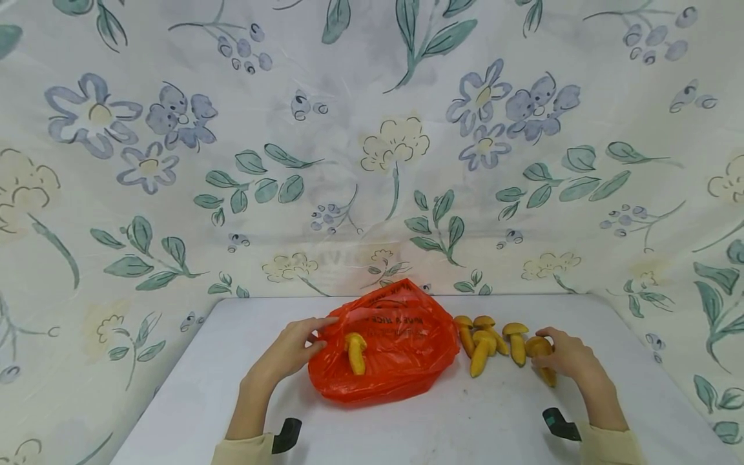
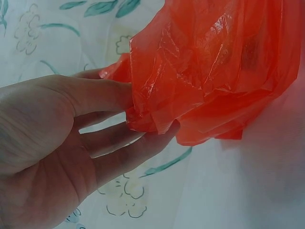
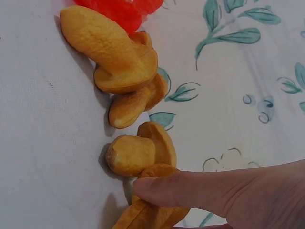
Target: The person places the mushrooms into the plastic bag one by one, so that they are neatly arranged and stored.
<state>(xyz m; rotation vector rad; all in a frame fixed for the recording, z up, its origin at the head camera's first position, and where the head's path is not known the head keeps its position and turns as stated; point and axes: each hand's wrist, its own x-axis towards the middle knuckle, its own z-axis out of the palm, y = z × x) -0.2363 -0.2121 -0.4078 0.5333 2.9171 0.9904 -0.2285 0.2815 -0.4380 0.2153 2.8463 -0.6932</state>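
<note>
A red plastic bag (image 1: 407,352) with dark print lies mouth open on the table, and one yellow-brown mushroom (image 1: 356,355) shows at its opening. My left hand (image 1: 290,349) holds the bag's left edge; in the left wrist view the thumb and fingers are on the thin red film (image 2: 200,71). At the right, my right hand (image 1: 572,355) pinches another mushroom (image 3: 152,217) by its cap, with the thumb pressed on it. Beside it stands a single mushroom (image 1: 515,343). Several more mushrooms (image 1: 481,355) cluster between that one and the bag's right side.
The white table (image 1: 465,426) ends at a back edge just behind the bag. A floral cloth (image 1: 349,194) hangs behind and along both sides. Dark wrist-worn devices (image 1: 287,434) sit at both cream sleeves (image 1: 610,445).
</note>
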